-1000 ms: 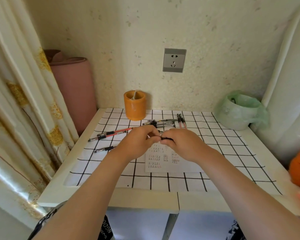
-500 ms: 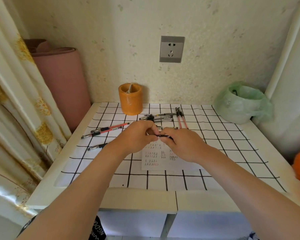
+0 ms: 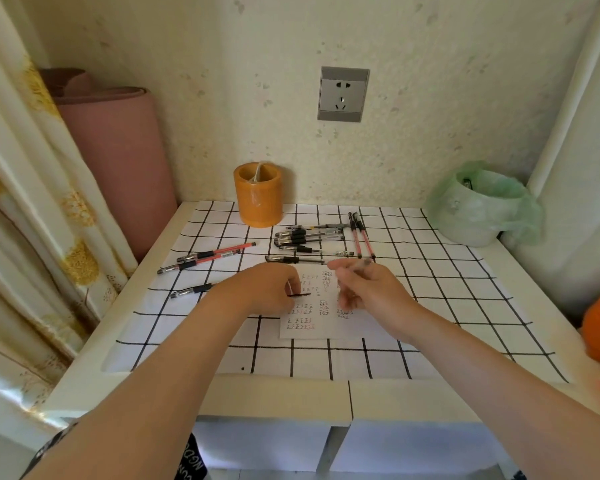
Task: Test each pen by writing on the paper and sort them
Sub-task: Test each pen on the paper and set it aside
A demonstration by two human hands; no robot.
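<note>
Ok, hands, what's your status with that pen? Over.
Left hand pinches a small black cap. Right hand grips the pen, blurred, above the paper. Loose pens lie beyond the paper.

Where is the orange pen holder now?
Head view: the orange pen holder stands at the back by the wall, left of centre, lower left of the wall socket, behind and left of the pile of black pens.

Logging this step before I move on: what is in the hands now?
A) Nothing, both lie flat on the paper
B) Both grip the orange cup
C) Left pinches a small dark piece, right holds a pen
C: the left hand pinches a small dark piece over the paper, and the right hand holds a blurred pen.
</note>
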